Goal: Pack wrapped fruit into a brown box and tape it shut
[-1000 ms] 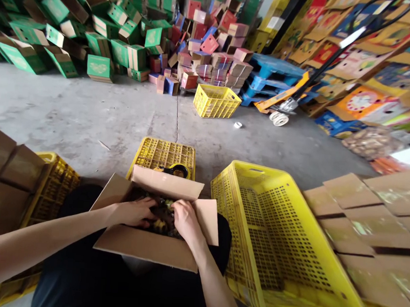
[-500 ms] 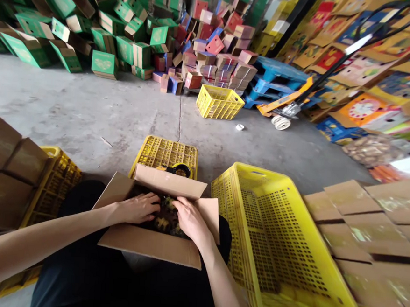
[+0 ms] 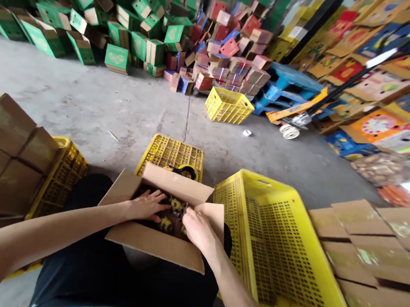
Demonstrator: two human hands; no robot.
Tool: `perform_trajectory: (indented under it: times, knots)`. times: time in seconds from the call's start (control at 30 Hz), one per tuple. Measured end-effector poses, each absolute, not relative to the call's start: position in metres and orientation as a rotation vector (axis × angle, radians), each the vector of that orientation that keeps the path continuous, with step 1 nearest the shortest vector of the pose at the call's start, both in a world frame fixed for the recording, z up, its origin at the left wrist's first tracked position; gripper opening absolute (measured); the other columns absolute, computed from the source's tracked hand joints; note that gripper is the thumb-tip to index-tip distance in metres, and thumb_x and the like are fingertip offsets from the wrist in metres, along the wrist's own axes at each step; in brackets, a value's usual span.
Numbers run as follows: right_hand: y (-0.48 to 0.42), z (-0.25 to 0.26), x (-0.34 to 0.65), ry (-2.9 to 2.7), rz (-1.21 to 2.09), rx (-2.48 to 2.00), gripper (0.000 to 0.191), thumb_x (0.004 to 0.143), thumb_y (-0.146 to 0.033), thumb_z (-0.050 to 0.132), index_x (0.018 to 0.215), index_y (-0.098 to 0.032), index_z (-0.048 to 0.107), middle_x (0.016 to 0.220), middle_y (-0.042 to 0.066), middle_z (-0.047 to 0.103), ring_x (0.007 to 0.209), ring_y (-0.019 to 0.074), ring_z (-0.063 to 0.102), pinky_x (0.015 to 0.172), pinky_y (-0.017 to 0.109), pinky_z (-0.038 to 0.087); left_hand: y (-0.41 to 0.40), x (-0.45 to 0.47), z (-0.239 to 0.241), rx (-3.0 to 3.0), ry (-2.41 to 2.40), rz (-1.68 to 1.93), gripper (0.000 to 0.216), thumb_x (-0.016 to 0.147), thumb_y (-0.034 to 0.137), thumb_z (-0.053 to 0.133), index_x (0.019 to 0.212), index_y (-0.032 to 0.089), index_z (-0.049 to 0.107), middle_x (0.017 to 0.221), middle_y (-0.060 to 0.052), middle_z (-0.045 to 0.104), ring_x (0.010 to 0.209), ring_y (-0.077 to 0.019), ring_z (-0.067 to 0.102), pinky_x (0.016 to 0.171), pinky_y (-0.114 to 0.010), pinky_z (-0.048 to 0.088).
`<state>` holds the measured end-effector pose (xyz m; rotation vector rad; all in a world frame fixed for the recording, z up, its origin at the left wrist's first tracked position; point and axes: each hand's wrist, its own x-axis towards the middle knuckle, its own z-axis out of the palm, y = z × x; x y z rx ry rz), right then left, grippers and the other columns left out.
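An open cardboard box (image 3: 156,246) with its flaps folded out rests on my lap. Inside lie several dark, yellow-patterned roundish items (image 3: 166,224) with a glossy wrapping; their kind is unclear. My left hand (image 3: 148,205) reaches into the box from the left, fingers spread over the items. At the right side of the box, my right hand (image 3: 198,227) has its fingers curled in and pressed together; what they grip is hidden. Just beyond the box, a black-and-yellow tape dispenser (image 3: 186,172) lies on an upturned yellow crate (image 3: 170,152).
A large yellow crate (image 3: 283,191) stands at my right, beside rows of closed cardboard boxes (image 3: 370,244). More cartons (image 3: 8,158) fill a crate at left. Farther off are a small yellow crate (image 3: 229,106), a pallet jack (image 3: 299,113), blue pallets (image 3: 290,82) and piled green boxes (image 3: 117,56).
My right hand has gone from extended fingers over the items to curled fingers at the box's right side. My left hand's fingers have spread wider. The camera view has shifted slightly.
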<state>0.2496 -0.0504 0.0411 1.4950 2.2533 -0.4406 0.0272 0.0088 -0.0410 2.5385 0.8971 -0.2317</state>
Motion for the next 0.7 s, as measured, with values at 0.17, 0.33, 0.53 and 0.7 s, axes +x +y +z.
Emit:
perform_trajectory:
  times: [0.17,0.33,0.53,0.7]
  knots:
    - [-0.066,0.042,0.249,2.229,-0.450,1.521,0.027,0.097,-0.006,0.052,0.109,-0.011,0.077,0.133,0.024,0.066,0.105,0.0304,0.074,0.093,0.037,0.056,0.006,0.026,-0.043,2.535,0.905,-0.204,0.064,0.093,0.046,0.075,0.151,0.035,0.053,0.152,-0.015,0.049,0.144,-0.0404,0.039,0.108,-0.067,0.046]
    - [-0.056,0.041,0.244,2.255,-0.497,1.549,0.024,0.103,-0.022,0.054,0.112,-0.014,0.075,0.115,0.018,0.075,0.110,0.0320,0.073,0.095,0.039,0.054,0.008,0.024,-0.041,2.556,0.868,-0.185,0.070,0.089,0.044,0.079,0.152,0.031,0.051,0.154,-0.015,0.048,0.143,-0.0395,0.043,0.108,-0.059,0.048]
    - [-0.042,0.022,0.218,2.328,-0.643,1.440,0.031,0.092,-0.043,0.075,0.115,-0.021,0.076,0.106,0.011,0.079,0.102,0.0283,0.075,0.086,0.032,0.055,0.006,0.011,-0.019,2.623,0.950,-0.097,0.047,0.087,0.018,0.075,0.132,0.019,0.064,0.149,-0.016,0.052,0.140,-0.0345,0.048,0.106,-0.042,0.051]
    - [-0.045,0.019,0.214,2.427,-0.644,1.454,0.028,0.099,-0.034,0.062,0.120,-0.021,0.076,0.105,0.010,0.079,0.108,0.0260,0.072,0.093,0.032,0.053,0.000,-0.005,-0.014,2.676,1.109,-0.087,0.026,0.092,0.005,0.055,0.106,0.015,0.075,0.132,-0.020,0.063,0.126,-0.0359,0.058,0.102,-0.048,0.051]
